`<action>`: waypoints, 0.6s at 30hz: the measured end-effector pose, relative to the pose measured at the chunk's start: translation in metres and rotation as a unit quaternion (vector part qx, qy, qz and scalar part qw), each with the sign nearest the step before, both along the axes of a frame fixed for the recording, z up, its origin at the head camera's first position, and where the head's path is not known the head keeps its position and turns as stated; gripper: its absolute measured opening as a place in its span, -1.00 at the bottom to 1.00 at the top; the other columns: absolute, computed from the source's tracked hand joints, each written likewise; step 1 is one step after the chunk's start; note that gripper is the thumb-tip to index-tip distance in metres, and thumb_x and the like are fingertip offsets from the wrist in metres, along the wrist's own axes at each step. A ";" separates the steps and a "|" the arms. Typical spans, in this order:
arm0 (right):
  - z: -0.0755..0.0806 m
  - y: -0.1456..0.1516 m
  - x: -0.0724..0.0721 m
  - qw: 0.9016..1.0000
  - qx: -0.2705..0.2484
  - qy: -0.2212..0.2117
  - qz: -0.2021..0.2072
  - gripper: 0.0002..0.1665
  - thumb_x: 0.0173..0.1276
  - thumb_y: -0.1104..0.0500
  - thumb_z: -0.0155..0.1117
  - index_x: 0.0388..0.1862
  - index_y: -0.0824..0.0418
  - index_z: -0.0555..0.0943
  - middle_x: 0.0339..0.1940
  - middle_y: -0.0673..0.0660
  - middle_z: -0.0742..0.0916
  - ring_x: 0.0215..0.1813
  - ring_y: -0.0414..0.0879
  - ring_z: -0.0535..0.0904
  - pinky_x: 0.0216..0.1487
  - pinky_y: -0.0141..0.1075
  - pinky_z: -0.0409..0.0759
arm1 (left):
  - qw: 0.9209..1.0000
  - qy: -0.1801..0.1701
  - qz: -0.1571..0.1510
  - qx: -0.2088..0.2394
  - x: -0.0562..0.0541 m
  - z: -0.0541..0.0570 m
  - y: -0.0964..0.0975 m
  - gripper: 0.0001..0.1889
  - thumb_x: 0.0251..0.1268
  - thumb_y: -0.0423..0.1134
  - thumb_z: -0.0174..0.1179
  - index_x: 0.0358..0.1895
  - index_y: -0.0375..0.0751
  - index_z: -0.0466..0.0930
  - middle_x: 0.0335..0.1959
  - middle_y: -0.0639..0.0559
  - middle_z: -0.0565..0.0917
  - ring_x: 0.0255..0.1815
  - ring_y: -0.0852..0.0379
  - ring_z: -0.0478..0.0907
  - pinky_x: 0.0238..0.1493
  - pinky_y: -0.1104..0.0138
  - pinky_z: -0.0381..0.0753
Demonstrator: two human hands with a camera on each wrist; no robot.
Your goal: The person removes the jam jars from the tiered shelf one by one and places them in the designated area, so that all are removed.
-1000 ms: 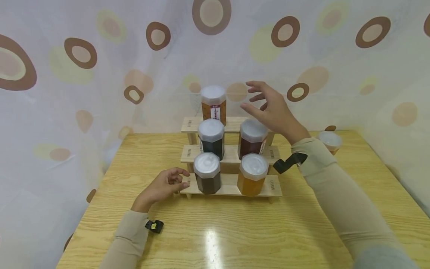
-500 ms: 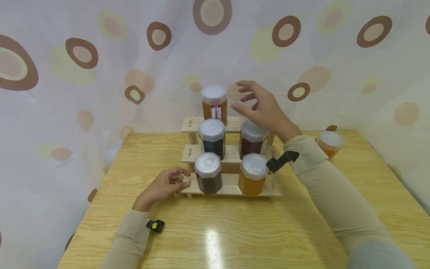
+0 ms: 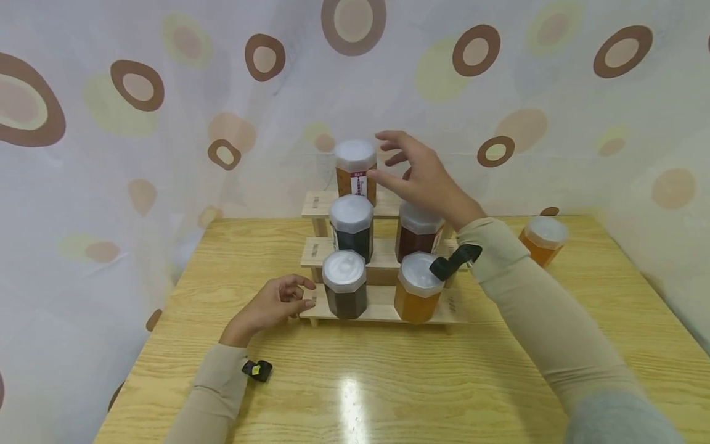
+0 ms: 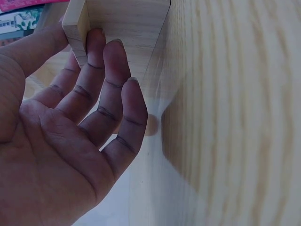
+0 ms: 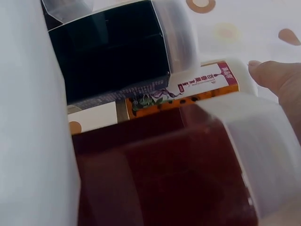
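Note:
At the left end of the bottom tier, my left hand (image 3: 272, 308) grips the edge of a stepped wooden display rack (image 3: 379, 308); the left wrist view shows its curled fingers at the board's end (image 4: 76, 23). My right hand (image 3: 421, 176) is raised over the right of the rack, fingers spread and slightly bent, holding nothing. Its thumb overlaps the right edge of the top-tier orange jar (image 3: 346, 180) in the head view; contact cannot be told. Below stand a dark jar (image 3: 353, 240) and a dark red jar (image 3: 415, 243) on the middle tier.
The bottom tier bears a grey-brown jar (image 3: 346, 299) and an amber jar (image 3: 417, 305). Another orange jar (image 3: 539, 250) stands on the wooden table (image 3: 310, 382), right of the rack, by the right sleeve. A patterned curtain (image 3: 310, 37) hangs behind.
My right hand has moved left, towards the top-tier orange jar. The sleeve now uncovers more of the jar on the table. My left hand stays at the rack.

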State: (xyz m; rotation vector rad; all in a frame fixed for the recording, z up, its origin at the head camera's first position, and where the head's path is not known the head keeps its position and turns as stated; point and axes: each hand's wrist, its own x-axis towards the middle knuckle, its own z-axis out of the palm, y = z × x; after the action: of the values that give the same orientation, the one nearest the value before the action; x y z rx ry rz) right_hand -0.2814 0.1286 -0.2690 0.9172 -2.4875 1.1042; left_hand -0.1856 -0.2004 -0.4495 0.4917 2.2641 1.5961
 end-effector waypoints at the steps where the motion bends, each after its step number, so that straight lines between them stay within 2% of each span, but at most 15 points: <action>1: 0.000 -0.001 0.000 1.000 0.000 -0.001 0.002 -0.24 0.45 0.01 0.43 0.53 0.15 0.36 0.36 0.25 0.59 0.23 0.11 0.62 -0.03 -0.02 0.65 | 1.000 0.000 -0.001 0.000 0.000 0.000 0.000 -0.65 0.43 -0.33 0.34 0.17 -0.38 0.53 -0.35 -0.08 0.64 -0.43 0.11 0.50 -0.43 0.33 0.48; 7: -0.001 -0.008 0.000 1.000 0.003 -0.005 0.008 -0.22 0.44 0.02 0.44 0.53 0.18 0.35 0.34 0.23 0.59 0.22 0.10 0.61 -0.06 -0.04 0.64 | 1.000 -0.004 -0.001 0.001 0.000 0.000 0.000 -0.66 0.42 -0.34 0.33 0.17 -0.37 0.54 -0.35 -0.07 0.64 -0.43 0.13 0.49 -0.42 0.33 0.47; 13: -0.002 -0.014 -0.002 1.000 0.008 0.016 0.022 -0.21 0.45 0.04 0.44 0.52 0.26 0.35 0.32 0.23 0.57 0.17 0.08 0.61 -0.16 -0.12 0.62 | 1.000 -0.005 -0.003 0.002 0.000 0.000 0.000 -0.66 0.43 -0.35 0.33 0.17 -0.37 0.54 -0.36 -0.07 0.63 -0.43 0.11 0.47 -0.42 0.33 0.45; 18: -0.001 -0.019 -0.004 0.999 0.019 0.018 0.021 -0.20 0.44 0.03 0.45 0.52 0.27 0.35 0.31 0.23 0.56 0.20 0.10 0.56 -0.14 -0.10 0.60 | 1.000 -0.002 -0.002 0.007 -0.001 -0.001 0.001 -0.67 0.42 -0.37 0.33 0.16 -0.37 0.54 -0.37 -0.06 0.63 -0.43 0.09 0.48 -0.41 0.34 0.48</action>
State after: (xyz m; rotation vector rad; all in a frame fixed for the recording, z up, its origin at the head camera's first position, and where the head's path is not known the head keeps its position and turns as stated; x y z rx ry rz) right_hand -0.2856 0.1098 -0.2704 0.9965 -2.4784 1.0478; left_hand -0.1862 -0.1998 -0.4500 0.4965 2.2489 1.6113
